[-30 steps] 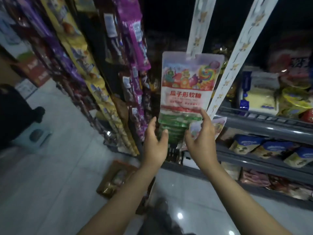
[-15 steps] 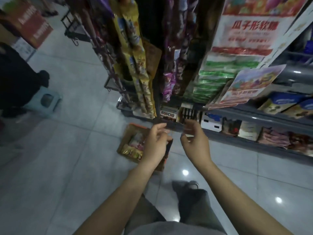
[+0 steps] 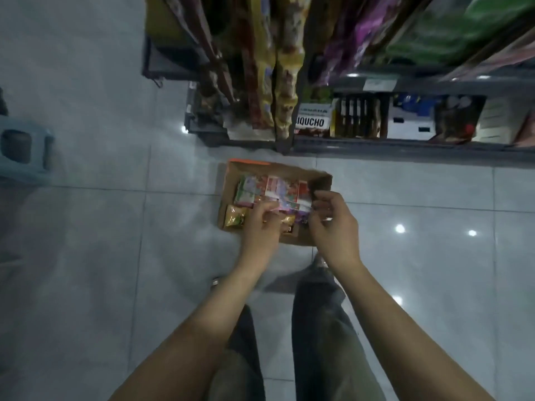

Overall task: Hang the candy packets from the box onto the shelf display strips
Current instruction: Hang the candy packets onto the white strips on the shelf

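Note:
A brown cardboard box (image 3: 230, 180) lies on the tiled floor in front of the shelf. Inside it are several colourful candy packets (image 3: 272, 189), red, pink and green, plus a yellow one (image 3: 236, 218). My left hand (image 3: 262, 230) and my right hand (image 3: 333, 227) hover over the box's near side, fingers loosely curled, holding nothing. They hide the packets at the near side. At the top of the view hang strips of packets (image 3: 285, 68), and the hung green candy packets (image 3: 451, 30) show at the upper right.
The grey shelf base (image 3: 405, 147) runs just behind the box, with boxed goods such as a "BIQUCHO" carton (image 3: 311, 120) on its lowest level. A blue-grey plastic stool (image 3: 23, 151) stands at the far left. My trouser legs (image 3: 318, 314) are below the hands.
The view has swung down from the hanging green packets to the floor box. Both hands have left the hung packet and dropped with it, and now sit over the box.

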